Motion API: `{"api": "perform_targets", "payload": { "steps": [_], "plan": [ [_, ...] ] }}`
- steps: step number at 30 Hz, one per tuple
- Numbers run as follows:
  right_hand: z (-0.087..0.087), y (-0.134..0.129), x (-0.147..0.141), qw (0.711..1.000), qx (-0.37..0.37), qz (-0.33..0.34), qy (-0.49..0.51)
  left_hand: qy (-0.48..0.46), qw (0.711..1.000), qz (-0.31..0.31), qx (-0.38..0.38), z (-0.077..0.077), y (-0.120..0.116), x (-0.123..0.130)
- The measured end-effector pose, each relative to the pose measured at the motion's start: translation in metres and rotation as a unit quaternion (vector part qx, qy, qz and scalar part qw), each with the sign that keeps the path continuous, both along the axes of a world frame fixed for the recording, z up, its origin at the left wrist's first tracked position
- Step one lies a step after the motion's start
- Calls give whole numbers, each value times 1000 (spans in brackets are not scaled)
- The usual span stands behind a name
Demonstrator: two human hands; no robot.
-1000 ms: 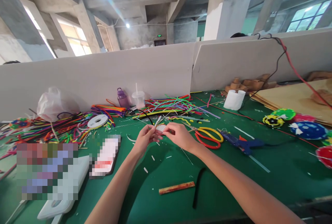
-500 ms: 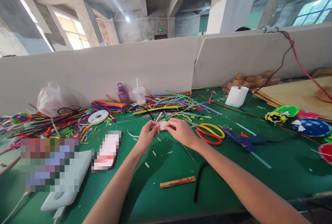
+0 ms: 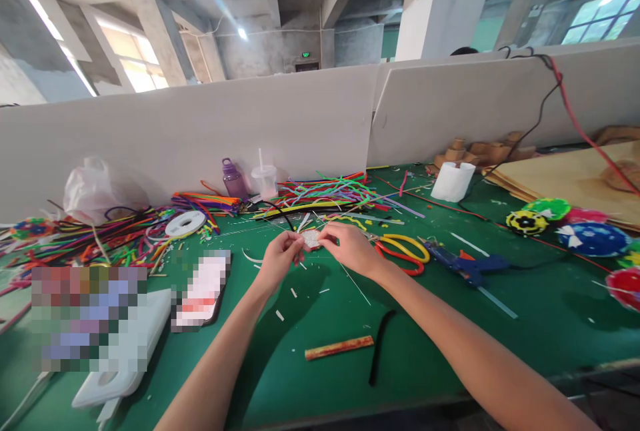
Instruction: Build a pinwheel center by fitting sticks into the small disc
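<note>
A small round whitish piece with a reddish edge (image 3: 311, 239) is held between my two hands over the middle of the green table. My left hand (image 3: 281, 259) pinches its left side, fingers closed. Opposite, my right hand (image 3: 350, 248) grips the right side between thumb and curled fingers. A black fuzzy stem (image 3: 281, 210) rises just behind my left fingertips; whether it joins the round piece I cannot tell. Thin white strips (image 3: 303, 221) stick up behind the piece. Below my right hand a thin wire-like line (image 3: 356, 284) runs across the table.
Right of my hands lie yellow-and-red-handled scissors (image 3: 404, 249) and a blue glue gun (image 3: 457, 264). Colourful pipe cleaners (image 3: 325, 192) are heaped behind. A phone (image 3: 203, 290), a white power bank (image 3: 125, 351) and a brown stick (image 3: 339, 348) lie nearer. Fuzzy flowers (image 3: 593, 241) are far right.
The whole view has shifted slightly, so things sit a little further left and up. More of the round piece's whitish face shows between my hands. Both hands keep their pinch.
</note>
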State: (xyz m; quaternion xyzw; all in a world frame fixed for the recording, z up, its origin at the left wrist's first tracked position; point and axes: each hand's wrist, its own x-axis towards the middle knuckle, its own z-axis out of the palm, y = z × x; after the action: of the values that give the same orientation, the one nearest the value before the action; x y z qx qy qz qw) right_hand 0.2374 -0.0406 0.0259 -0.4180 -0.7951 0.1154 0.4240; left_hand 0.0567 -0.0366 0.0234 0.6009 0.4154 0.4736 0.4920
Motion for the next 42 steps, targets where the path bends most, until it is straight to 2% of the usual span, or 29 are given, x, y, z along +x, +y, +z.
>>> {"api": "perform_targets", "payload": {
  "steps": [5, 8, 11, 17, 25, 31, 38, 42],
  "plan": [
    [0, 0, 3, 997, -75, 27, 17, -18, 999, -4, -34, 0, 0, -2],
    [-3, -1, 0, 988, -140, 40, 51, -5, 999, -27, -28, 2, -2, -1],
    [-4, -2, -3, 976, -186, 81, 77, 9, 998, -55, -23, 2, -4, 0],
    [-1, -4, -4, 969, -183, 127, 104, -4, 999, -43, -12, -1, -3, -1],
    [1, -4, -4, 970, -180, 115, 113, -17, 1000, -18, 8, -3, -3, -1],
    [-3, 0, 1, 980, -163, 92, 73, 71, 995, -71, -3, 5, -5, -1],
    [-10, 9, 6, 942, -292, 122, 111, 181, 978, -102, 24, 1, -3, -4],
    [-15, 12, 4, 954, -272, 106, 69, 200, 971, -131, -1, 3, -6, -4]
  ]
}}
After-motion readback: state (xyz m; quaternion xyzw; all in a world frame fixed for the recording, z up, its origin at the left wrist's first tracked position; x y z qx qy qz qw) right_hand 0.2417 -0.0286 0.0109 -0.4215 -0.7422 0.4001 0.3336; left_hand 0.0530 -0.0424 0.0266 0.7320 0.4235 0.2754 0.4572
